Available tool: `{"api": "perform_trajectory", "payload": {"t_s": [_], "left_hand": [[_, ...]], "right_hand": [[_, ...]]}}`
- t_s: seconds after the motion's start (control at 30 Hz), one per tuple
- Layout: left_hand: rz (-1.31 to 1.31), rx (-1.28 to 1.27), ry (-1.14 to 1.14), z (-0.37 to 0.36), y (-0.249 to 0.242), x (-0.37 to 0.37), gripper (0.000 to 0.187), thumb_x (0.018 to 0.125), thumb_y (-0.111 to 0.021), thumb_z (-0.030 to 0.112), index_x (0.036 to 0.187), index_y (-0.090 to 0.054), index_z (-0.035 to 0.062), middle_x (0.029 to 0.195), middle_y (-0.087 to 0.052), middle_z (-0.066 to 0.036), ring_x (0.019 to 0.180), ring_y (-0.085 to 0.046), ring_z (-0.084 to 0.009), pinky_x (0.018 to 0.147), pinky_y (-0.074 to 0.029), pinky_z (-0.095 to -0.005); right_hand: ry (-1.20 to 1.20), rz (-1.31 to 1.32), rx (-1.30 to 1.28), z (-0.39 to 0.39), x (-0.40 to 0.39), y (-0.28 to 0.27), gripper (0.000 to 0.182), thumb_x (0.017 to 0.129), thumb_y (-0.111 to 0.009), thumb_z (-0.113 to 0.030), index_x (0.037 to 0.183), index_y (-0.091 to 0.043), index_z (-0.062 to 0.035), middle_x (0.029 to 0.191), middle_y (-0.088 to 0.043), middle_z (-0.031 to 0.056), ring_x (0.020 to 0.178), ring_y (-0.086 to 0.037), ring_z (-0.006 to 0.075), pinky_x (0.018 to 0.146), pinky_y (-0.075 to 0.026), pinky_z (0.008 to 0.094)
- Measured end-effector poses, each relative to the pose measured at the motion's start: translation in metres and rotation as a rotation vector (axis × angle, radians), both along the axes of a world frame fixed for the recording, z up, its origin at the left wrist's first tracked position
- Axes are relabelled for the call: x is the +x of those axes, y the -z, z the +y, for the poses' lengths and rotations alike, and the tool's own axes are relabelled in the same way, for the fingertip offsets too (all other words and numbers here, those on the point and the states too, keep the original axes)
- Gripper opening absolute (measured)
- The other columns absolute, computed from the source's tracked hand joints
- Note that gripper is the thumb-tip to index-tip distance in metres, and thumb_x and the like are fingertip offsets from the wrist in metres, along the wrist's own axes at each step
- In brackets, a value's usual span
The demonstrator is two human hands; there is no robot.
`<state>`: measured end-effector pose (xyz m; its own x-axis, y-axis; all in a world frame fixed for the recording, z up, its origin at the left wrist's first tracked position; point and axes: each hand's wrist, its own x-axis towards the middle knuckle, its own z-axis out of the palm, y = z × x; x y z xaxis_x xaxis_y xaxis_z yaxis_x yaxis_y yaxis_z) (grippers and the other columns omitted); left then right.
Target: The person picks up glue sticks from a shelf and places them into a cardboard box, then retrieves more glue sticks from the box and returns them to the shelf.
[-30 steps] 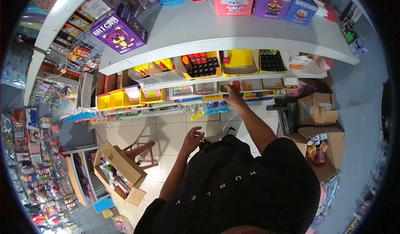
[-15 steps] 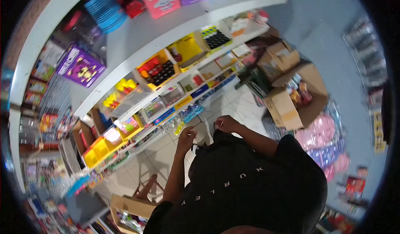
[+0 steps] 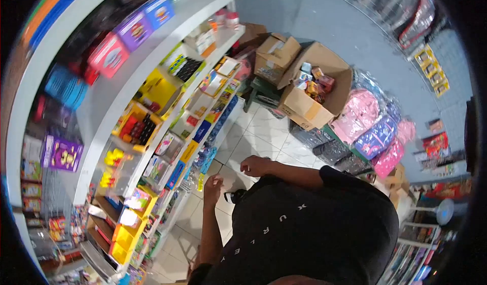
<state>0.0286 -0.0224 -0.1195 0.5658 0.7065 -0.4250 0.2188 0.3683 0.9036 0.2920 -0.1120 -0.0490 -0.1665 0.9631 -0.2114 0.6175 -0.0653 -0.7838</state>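
Both my hands are raised in front of the black shirt, apart from each other, over the tiled floor (image 3: 246,145). My left hand (image 3: 213,188) is nearest to the shelf unit; its fingers are bent, and whether they hold anything is too small to tell. My right hand (image 3: 253,166) has its fingers curled downward, and nothing can be made out in it. A black and white shoe (image 3: 234,196) shows between my hands, lower down.
A white shelf unit (image 3: 147,46) with boxes and yellow bins (image 3: 122,242) runs along the left. An open cardboard box (image 3: 309,107) with small packages stands beyond my right hand. Plastic-wrapped pink and blue bags (image 3: 360,115) lie on the right.
The view has turned, so the shelves appear further left and steeper, and the open box and wrapped bags have shifted left. My hands stay raised and apart.
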Motion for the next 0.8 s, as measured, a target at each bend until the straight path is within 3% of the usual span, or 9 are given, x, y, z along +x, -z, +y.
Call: {"api": "perform_trajectory", "payload": {"t_s": [0.07,0.17,0.27,0.37,0.5,0.63,0.8], "left_hand": [[0.07,0.068,0.023,-0.003,0.0,0.011,0.035,0.092,-0.066,0.023,0.12,-0.058,0.0026,0.097,-0.066,-0.005,0.074,-0.063,-0.0132,0.067,-0.051,-0.027],[0.067,-0.033,0.042,-0.019,0.0,0.044,0.037,0.091,-0.066,0.025,0.119,-0.059,0.0026,0.093,-0.067,-0.006,0.072,-0.065,-0.0143,0.064,-0.051,-0.0275],[0.242,0.0,0.245,-0.03,-0.011,0.095,0.037,0.09,-0.066,0.024,0.12,-0.06,0.003,0.091,-0.068,-0.007,0.075,-0.067,-0.0152,0.065,-0.052,-0.0277],[0.236,0.095,0.397,-0.048,-0.055,0.162,0.037,0.091,-0.064,0.024,0.121,-0.059,0.0021,0.089,-0.068,-0.008,0.076,-0.067,-0.0165,0.067,-0.052,-0.0294],[0.272,0.075,0.529,-0.063,-0.053,0.232,0.038,0.092,-0.065,0.026,0.121,-0.059,0.0026,0.093,-0.068,-0.009,0.081,-0.067,-0.0172,0.071,-0.053,-0.0296],[0.274,0.094,0.625,-0.073,-0.06,0.299,0.039,0.092,-0.064,0.026,0.122,-0.059,0.002,0.087,-0.066,-0.008,0.08,-0.066,-0.0162,0.07,-0.052,-0.0298],[0.213,0.061,0.665,-0.073,-0.067,0.358,0.038,0.093,-0.064,0.026,0.119,-0.059,-0.0014,0.09,-0.066,-0.009,0.079,-0.065,-0.0149,0.072,-0.052,-0.0283]], "right_hand": [[-0.016,0.058,0.047,0.007,0.011,0.023,0.02,0.077,-0.063,-0.015,0.095,-0.068,-0.006,0.089,-0.069,0.0128,0.085,-0.067,0.0299,0.076,-0.052,0.0418],[0.023,0.068,0.078,0.003,0.037,0.022,0.021,0.077,-0.062,-0.014,0.095,-0.068,-0.0059,0.09,-0.069,0.0133,0.086,-0.066,0.0303,0.077,-0.052,0.0421],[0.111,0.091,0.071,-0.015,0.082,0.028,0.02,0.076,-0.064,-0.012,0.095,-0.067,-0.0051,0.089,-0.069,0.0127,0.086,-0.067,0.0288,0.077,-0.052,0.0411],[0.204,0.125,0.072,-0.038,0.136,0.033,0.02,0.077,-0.064,-0.013,0.095,-0.067,-0.0045,0.089,-0.069,0.0126,0.086,-0.067,0.0284,0.076,-0.053,0.0404],[0.424,0.173,0.032,-0.067,0.199,0.037,0.019,0.077,-0.064,-0.012,0.094,-0.067,-0.004,0.088,-0.069,0.0126,0.085,-0.067,0.028,0.076,-0.053,0.0393],[0.456,0.115,0.082,-0.089,0.256,0.043,0.018,0.079,-0.065,-0.012,0.095,-0.066,-0.0031,0.085,-0.069,0.0108,0.077,-0.067,0.0235,0.072,-0.054,0.0362],[0.586,0.15,0.061,-0.119,0.313,0.03,0.019,0.079,-0.063,-0.013,0.095,-0.066,-0.003,0.088,-0.069,0.013,0.084,-0.067,0.0278,0.078,-0.053,0.0393]]}}
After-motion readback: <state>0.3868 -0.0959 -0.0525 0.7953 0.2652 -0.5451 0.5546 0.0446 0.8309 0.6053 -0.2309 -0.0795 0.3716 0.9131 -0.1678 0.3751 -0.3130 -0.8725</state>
